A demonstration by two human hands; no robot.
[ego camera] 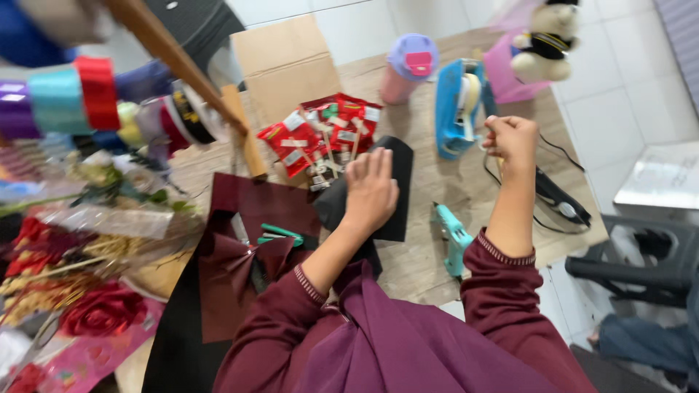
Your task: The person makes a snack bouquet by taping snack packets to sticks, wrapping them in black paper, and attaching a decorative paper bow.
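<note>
left hand: (370, 191) lies flat, fingers spread, palm down on the black sheet (397, 175); pressing it, grasping nothing.
right hand: (512, 140) raised and curled at the tape dispenser (457, 109); looks pinched on a strip of tape, but the strip itself is too blurred to see.
black sheet: stiff, matte, rectangular, lying flat on the wooden table (429, 182), left of the tape dispenser; its near edge overlaps the dark red paper (255, 211).
red snack packets: (324, 135) a fanned bunch taped onto sticks, resting at the far edge of the black sheet, left of the tape dispenser.
progress: early to middle, I'd judge; packets already on sticks, sheet laid out and held, but nothing wrapped or taped round them yet.
left to do: sheet not folded, no tape on it that shows.
glue gun: (453, 236) teal, nearer the person than the tape dispenser, lying unused.
scissors: (280, 234) green handles, on the dark red paper, well left of the tape dispenser.
other: pink lidded cup (409, 67) just left of the dispenser; plush bear (546, 40) beyond it to the right.
</note>
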